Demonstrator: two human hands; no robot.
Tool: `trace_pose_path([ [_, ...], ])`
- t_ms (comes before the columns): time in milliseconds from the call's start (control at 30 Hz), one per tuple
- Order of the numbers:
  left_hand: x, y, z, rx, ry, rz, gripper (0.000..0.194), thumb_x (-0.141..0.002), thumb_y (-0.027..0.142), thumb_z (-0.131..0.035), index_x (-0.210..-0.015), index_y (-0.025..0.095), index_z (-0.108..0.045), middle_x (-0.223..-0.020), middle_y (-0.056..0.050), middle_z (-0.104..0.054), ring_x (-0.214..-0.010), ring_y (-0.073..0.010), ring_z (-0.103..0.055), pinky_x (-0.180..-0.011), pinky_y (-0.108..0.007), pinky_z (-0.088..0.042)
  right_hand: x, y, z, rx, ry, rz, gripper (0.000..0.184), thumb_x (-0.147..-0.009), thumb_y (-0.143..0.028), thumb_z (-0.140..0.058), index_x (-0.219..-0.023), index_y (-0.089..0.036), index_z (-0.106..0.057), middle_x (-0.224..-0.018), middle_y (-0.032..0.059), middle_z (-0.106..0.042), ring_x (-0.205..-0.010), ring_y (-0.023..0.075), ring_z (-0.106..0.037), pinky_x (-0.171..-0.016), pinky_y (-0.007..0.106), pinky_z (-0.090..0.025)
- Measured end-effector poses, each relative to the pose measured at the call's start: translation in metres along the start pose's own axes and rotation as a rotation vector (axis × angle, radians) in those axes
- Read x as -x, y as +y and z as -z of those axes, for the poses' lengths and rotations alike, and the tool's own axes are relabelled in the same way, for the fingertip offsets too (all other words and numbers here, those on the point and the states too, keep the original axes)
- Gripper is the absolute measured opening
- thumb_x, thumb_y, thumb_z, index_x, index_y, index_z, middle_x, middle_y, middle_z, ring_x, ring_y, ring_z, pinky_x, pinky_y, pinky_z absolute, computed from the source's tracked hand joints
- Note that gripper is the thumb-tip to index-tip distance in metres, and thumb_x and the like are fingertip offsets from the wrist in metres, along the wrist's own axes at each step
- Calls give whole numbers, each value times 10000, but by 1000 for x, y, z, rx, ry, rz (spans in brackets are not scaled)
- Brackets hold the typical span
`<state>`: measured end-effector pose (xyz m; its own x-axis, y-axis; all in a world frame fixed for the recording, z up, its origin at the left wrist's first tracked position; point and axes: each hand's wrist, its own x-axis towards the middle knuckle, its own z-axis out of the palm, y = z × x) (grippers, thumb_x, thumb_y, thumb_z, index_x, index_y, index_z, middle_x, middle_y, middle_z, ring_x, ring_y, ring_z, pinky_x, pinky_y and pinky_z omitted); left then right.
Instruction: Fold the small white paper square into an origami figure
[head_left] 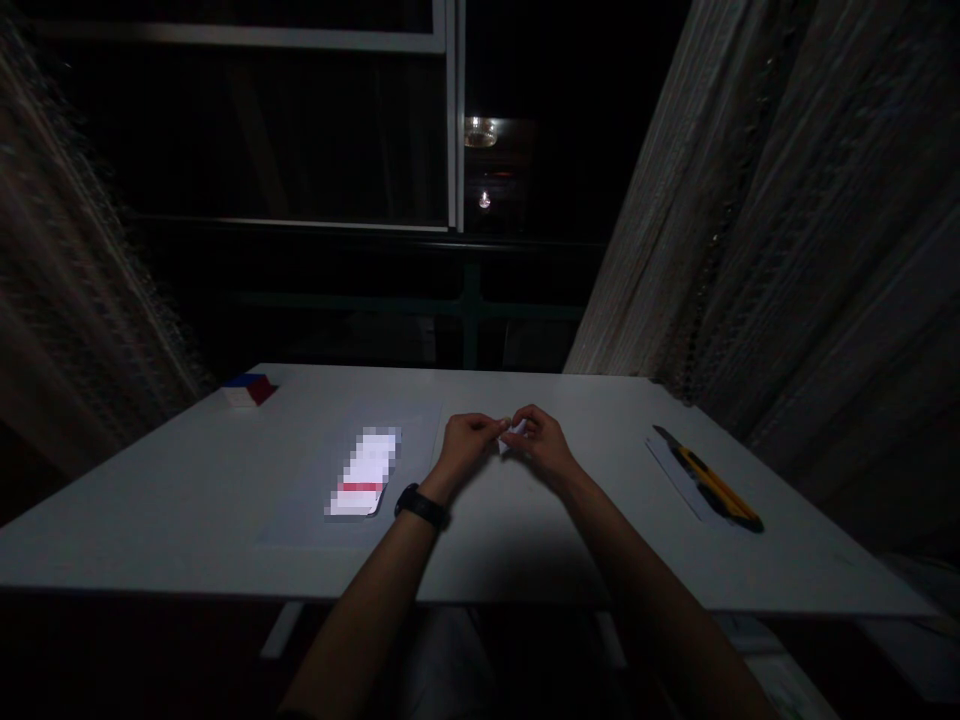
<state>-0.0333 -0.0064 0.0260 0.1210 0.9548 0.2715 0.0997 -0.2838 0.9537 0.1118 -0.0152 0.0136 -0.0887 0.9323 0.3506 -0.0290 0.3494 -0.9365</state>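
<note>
Over the middle of the white table, my two hands meet at a small piece of folded white paper (513, 438). My left hand (471, 442), with a black watch on its wrist, pinches the paper's left side between thumb and fingers. From the right, my right hand (541, 440) grips the same piece with curled fingers. Much of the paper is hidden behind the fingers, and its exact shape is hard to make out in the dim light. Left of my hands a lit phone (365, 470) lies on a pale sheet (300, 515); its screen is blurred.
A yellow and black utility knife (712, 482) lies at the right, by a narrow white paper strip (673, 478). A puzzle cube (249, 390) stands at the table's far left corner. Curtains (675, 200) hang either side of a dark window behind the table (187, 480).
</note>
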Motion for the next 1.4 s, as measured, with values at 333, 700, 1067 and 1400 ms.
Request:
trace_pose_path([
  [333,-3,-9,3,-69,-54,-31,473,-705,567,-533,-536,129,-594,-490,-10,-541,-466,-94,-456,-475,-221,-331,0,3,0,-12,9,-18,366,-557,-363,-751,-740,-193,-483,-554,-60,-553,-449,95,-522,-419,212,-394],
  [700,4,3,1,60,-97,72,297,-594,369,-682,-710,97,-657,-627,-49,-610,-556,-123,-522,-485,-220,-358,-2,6,5,-84,30,-74,415,-490,-368,-775,-752,-192,-506,-564,-55,-565,-458,102,-529,-419,222,-422],
  [1067,3,0,0,72,-110,72,322,-606,395,-676,-708,90,-683,-597,-48,-606,-542,-110,-491,-510,-230,-347,-4,9,7,-4,62,-17,364,-512,-366,-760,-737,-184,-538,-570,-53,-535,-474,89,-489,-431,223,-404],
  [1400,2,-1,0,55,-122,73,468,-713,555,-526,-563,117,-600,-548,-35,-568,-491,-102,-470,-480,-225,-331,-3,8,5,47,86,-14,359,-525,-377,-747,-750,-182,-548,-573,-39,-559,-480,104,-501,-438,247,-419],
])
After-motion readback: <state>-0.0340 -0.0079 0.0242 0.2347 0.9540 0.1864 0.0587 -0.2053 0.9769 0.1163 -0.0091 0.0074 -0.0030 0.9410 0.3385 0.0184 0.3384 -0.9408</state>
